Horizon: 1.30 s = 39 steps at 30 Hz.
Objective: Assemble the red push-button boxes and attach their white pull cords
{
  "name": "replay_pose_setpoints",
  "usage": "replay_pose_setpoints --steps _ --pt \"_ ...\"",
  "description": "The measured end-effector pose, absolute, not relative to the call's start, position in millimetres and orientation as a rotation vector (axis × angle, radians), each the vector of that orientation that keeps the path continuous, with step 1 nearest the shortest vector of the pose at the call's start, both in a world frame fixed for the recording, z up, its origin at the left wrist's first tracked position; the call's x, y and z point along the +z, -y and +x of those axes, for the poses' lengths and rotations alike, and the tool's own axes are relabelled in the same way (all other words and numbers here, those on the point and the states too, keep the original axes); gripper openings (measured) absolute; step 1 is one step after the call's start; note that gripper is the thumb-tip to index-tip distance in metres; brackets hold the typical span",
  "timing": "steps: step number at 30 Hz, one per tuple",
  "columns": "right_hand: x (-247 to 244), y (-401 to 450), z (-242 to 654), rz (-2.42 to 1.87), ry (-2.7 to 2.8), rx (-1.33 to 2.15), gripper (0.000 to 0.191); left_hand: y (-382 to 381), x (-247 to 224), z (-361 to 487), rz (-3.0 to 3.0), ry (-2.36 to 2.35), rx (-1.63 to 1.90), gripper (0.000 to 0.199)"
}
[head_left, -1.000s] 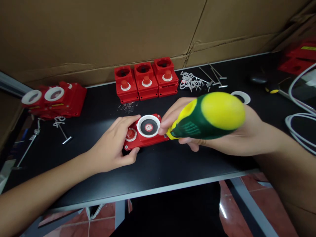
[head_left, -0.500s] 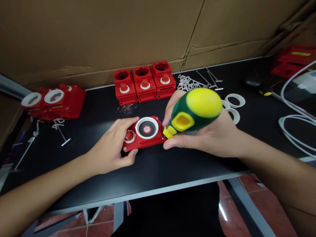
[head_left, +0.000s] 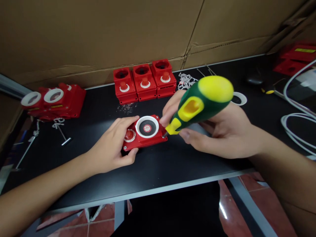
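Lying on the black table is a red box [head_left: 143,143] with a white ring [head_left: 136,125] around a dark round insert, a red knob and corner screws. My left hand [head_left: 115,143] grips its left end between thumb and fingers. A green and yellow screwdriver [head_left: 209,98] is held in my right hand [head_left: 222,131], fingers and thumb around the lower handle. It leans to the right, and its metal tip is at the screw in the box's near right corner. The palm side of the handle hides part of my fingers.
Three red boxes [head_left: 144,82] stand at the back near the cardboard [head_left: 98,39]. More red boxes with white rings [head_left: 66,102] are at left, by a T-shaped metal rod [head_left: 66,141]. White cords [head_left: 185,80], a loose white ring [head_left: 243,98] and coiled cable [head_left: 291,131] lie right.
My right hand and the screwdriver handle have shifted right and tilted more, baring the metal shaft near the screw. My left hand and the red box stay nearly in place.
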State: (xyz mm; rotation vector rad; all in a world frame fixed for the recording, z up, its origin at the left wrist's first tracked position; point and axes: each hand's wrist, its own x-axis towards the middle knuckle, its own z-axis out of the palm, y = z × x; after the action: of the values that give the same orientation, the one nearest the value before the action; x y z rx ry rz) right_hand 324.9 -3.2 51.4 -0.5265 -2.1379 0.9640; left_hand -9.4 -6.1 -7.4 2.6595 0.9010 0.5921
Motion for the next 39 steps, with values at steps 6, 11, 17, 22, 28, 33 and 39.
replay_pose_setpoints --steps 6,11,17,22,28,33,39 --pt "48.0 1.8 323.5 -0.583 2.096 0.951 0.014 6.0 -8.4 -8.2 2.697 -0.894 0.616 0.076" --pt "48.5 1.2 323.8 -0.575 2.124 0.946 0.015 5.5 -9.5 -8.3 2.679 -0.88 0.632 0.076" --pt "47.9 -1.4 323.7 -0.506 2.204 0.882 0.028 5.2 -8.2 -10.9 2.652 -0.888 0.597 0.081" --pt "48.1 -2.2 323.6 -0.539 2.214 0.857 0.016 5.0 -9.4 -10.3 2.669 -0.895 0.608 0.079" --pt "48.6 -2.1 324.8 -0.564 2.219 0.868 0.024 5.0 -7.9 -9.3 2.653 -0.871 0.616 0.081" --pt "49.8 -1.0 326.3 -0.61 2.256 0.853 0.018 6.6 -5.9 -8.8 2.659 -0.876 0.593 0.082" --pt "48.2 -0.5 323.4 -0.619 2.213 0.906 0.027 5.7 -8.4 -8.2 2.671 -0.882 0.602 0.08"
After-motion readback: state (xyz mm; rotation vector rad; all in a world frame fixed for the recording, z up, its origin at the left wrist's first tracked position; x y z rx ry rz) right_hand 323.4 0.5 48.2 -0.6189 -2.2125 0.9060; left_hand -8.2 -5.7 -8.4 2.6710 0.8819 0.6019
